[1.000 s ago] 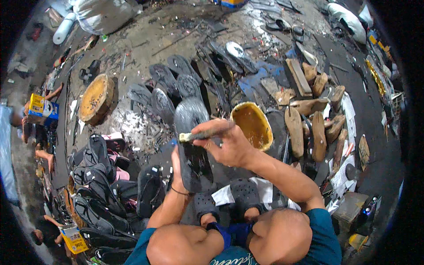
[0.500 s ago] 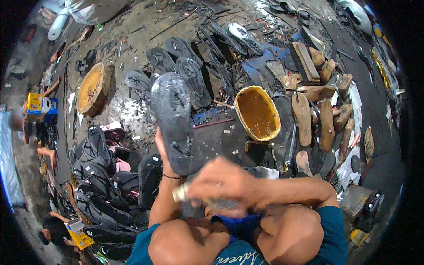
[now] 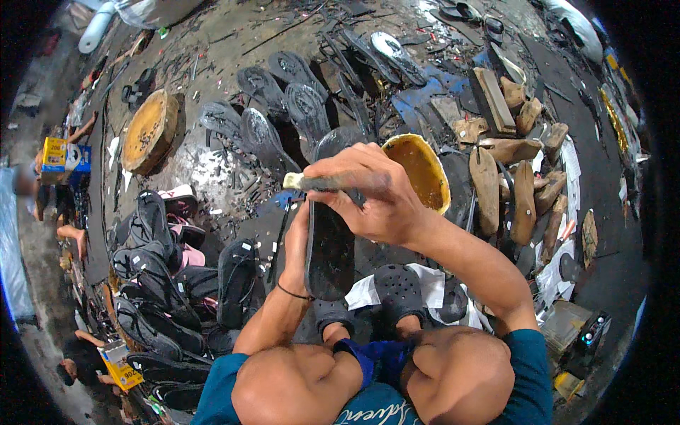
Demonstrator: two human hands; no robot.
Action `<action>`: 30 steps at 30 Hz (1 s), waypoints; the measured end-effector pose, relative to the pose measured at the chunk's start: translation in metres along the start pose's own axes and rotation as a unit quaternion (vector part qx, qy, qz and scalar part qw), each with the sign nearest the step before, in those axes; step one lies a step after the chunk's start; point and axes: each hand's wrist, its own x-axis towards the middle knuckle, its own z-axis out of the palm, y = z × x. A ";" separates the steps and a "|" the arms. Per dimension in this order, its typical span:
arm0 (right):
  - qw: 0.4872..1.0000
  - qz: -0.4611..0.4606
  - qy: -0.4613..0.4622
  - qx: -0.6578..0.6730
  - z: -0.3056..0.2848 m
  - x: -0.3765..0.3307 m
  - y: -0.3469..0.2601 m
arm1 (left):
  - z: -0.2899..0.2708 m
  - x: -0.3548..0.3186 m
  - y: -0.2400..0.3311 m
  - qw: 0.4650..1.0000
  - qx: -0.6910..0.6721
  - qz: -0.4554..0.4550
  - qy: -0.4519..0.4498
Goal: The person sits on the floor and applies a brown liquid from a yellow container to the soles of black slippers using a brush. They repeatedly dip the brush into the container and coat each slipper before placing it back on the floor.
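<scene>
My left hand grips the edge of a black sandal sole, which stands lengthwise in front of me. Closed over the sole's upper part, my right hand holds a short brush with a dark handle and a pale tip pointing left. The hand hides part of the sole, so I cannot tell whether the brush touches it. Just right of that hand sits a yellow-rimmed tub of amber, glue-like liquid. Beyond the hands, several black soles, such as a shiny wet-looking one, lie on the floor.
Black sandals are heaped at the left. A round wooden block lies farther back. Wooden shoe lasts cluster at the right. My feet, in black clogs, are below the hands. Scraps litter the floor. Packages with printed people line the left side.
My right hand has moved up and forward with the brush, over the sole. The sole has shifted right and turned, showing narrower, and the soles behind it now show.
</scene>
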 end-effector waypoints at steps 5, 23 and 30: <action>0.972 0.005 -0.197 0.125 0.018 -0.064 -0.028 | -0.061 0.029 0.045 0.989 -0.031 0.131 -0.061; 0.903 0.306 0.021 -0.301 -0.061 -0.133 0.071 | -0.211 -0.083 0.061 0.405 0.841 0.228 0.276; 0.909 0.293 0.090 -0.281 -0.098 -0.123 0.076 | -0.206 -0.144 0.015 0.370 0.870 0.135 0.296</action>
